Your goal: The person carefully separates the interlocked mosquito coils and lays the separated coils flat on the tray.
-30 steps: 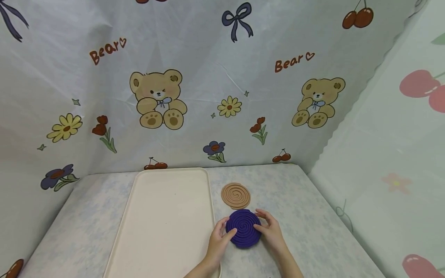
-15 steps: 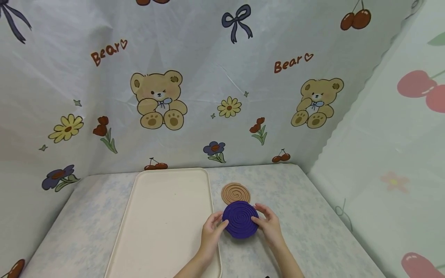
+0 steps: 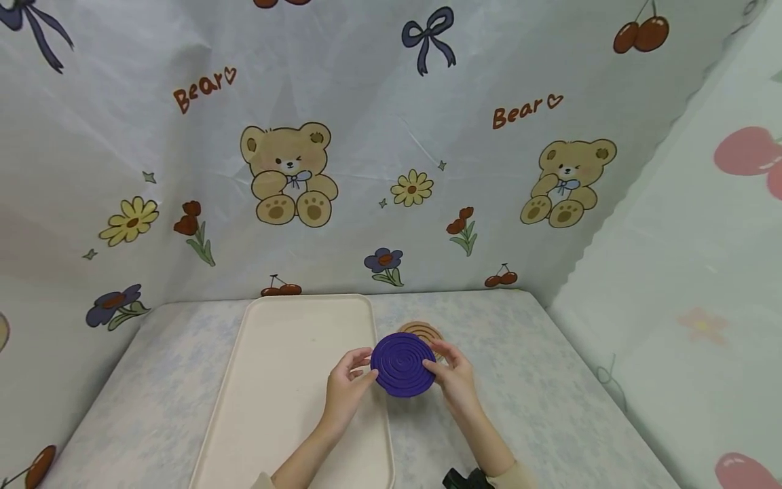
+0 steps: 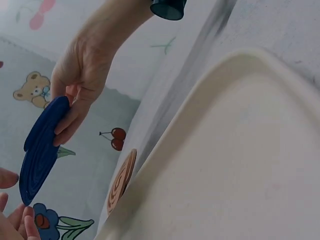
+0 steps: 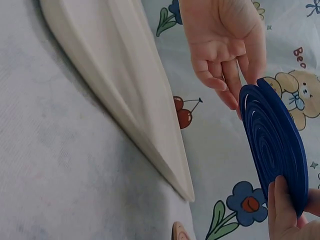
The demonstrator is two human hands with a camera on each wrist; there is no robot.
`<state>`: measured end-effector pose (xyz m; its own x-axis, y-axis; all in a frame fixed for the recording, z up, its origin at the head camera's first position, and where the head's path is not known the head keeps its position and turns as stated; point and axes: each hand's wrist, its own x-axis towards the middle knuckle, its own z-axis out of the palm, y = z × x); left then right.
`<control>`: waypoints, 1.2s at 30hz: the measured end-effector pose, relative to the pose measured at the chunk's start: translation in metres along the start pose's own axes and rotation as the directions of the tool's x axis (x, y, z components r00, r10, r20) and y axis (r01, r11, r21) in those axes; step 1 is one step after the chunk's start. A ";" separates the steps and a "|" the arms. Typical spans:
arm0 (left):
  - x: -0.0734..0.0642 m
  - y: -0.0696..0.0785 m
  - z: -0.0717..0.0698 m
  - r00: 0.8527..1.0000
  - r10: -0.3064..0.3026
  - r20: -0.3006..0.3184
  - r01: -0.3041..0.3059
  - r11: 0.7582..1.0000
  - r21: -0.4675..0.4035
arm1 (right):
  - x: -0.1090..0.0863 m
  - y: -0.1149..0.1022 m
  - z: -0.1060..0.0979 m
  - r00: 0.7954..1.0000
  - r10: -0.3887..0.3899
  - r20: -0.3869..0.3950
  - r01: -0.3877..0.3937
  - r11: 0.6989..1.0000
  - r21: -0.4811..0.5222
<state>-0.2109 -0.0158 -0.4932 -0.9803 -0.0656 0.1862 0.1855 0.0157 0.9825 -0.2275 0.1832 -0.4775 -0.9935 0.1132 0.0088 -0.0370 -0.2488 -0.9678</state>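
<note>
A round purple-blue coaster (image 3: 403, 365) with a spiral of coils is held up above the table, tilted, between the two hands. The right hand (image 3: 457, 380) pinches its right edge, thumb on the near face and fingers behind. At the opposite rim, the left hand (image 3: 347, 384) has its thumb tip on the edge and its bent fingers just beyond it; this hold looks light. Edge-on, the coaster (image 4: 44, 150) shows in the left wrist view. Behind it a tan spiral coaster (image 3: 421, 329) lies on the table, partly hidden in the head view.
A large cream tray (image 3: 287, 380) with a low rim lies left of the coasters, under the left forearm. The pale table (image 3: 519, 380) extends to the right. Printed cloth (image 3: 366, 102) with bears and flowers hangs behind. A black device (image 3: 467, 479) sits at the right wrist.
Both hands have lifted the purple-blue coaster off the table and carried it left and away, toward the tray's right edge. It now overlaps the tan coaster in the head view.
</note>
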 end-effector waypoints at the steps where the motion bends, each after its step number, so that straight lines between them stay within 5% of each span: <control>1: 0.001 0.001 -0.004 1.000 0.000 -0.005 0.000 1.000 0.002 | 0.001 0.000 0.004 1.000 -0.011 0.009 0.011 1.000 0.017; 7: 0.009 0.008 -0.027 0.999 -0.048 -0.015 0.047 0.997 -0.058 | 0.009 0.001 0.029 0.995 -0.064 0.073 0.057 0.994 0.097; 19: 0.026 0.033 -0.065 0.976 -0.108 -0.188 0.106 0.994 -0.025 | 0.022 -0.002 0.081 0.993 -0.047 0.112 0.036 0.994 0.099; 27: 0.027 0.047 -0.083 0.975 -0.173 -0.137 0.173 0.985 -0.013 | 0.023 -0.010 0.098 0.991 -0.036 0.130 0.019 0.991 0.134; 36: 0.032 0.057 -0.105 0.973 -0.195 -0.126 0.193 0.981 -0.024 | 0.028 -0.021 0.122 0.987 0.013 0.161 -0.019 0.999 0.035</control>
<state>-0.2243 -0.1215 -0.4311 -0.9812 -0.1928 -0.0098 -0.0059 -0.0209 0.9998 -0.2674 0.0743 -0.4259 -0.9982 -0.0468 0.0363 -0.0215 -0.2849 -0.9583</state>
